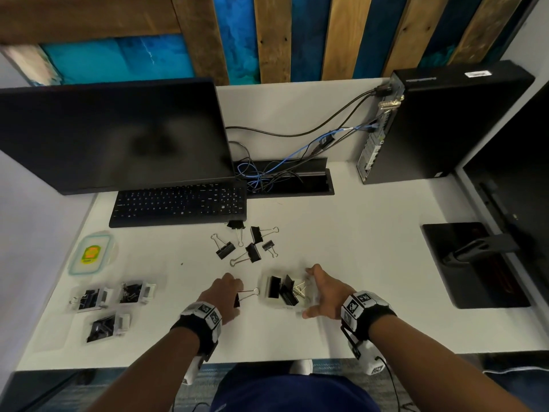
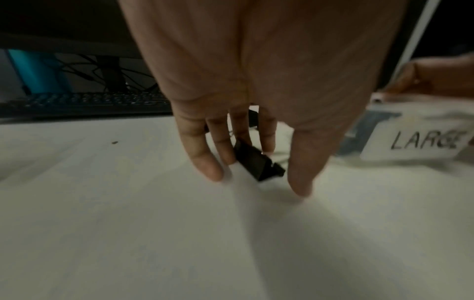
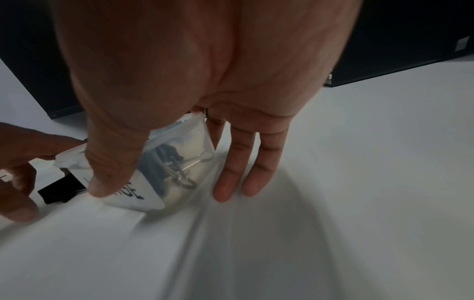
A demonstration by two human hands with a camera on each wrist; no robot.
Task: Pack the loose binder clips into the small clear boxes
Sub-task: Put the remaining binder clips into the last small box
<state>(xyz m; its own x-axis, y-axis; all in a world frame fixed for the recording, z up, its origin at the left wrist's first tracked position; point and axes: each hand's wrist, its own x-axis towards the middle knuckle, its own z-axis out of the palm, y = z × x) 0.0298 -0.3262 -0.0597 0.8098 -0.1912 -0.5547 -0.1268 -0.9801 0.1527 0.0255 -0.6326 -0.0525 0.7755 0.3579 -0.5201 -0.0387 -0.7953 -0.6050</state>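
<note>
A small clear box [image 1: 265, 292] labelled LARGE [image 2: 415, 140] sits on the white desk in front of me with two big black binder clips [image 1: 282, 289] inside. My right hand [image 1: 309, 292] grips it, thumb on the near labelled side [image 3: 110, 178] and fingers at the far side; the box [image 3: 202, 142] looks slightly tilted. Just left of it, my left hand [image 1: 234, 292] pinches one black binder clip [image 1: 246, 295] by its body [image 2: 259, 162], wire handles pointing toward the box. Several loose clips [image 1: 249, 245] lie scattered beyond my hands.
Three filled small boxes [image 1: 107, 307] stand at the left with a clear lid [image 1: 90, 252] behind them. A keyboard [image 1: 178, 203], monitor [image 1: 113, 135], cable tray [image 1: 285, 176] and PC tower [image 1: 445, 123] line the back. A second monitor's base [image 1: 475, 263] sits to the right.
</note>
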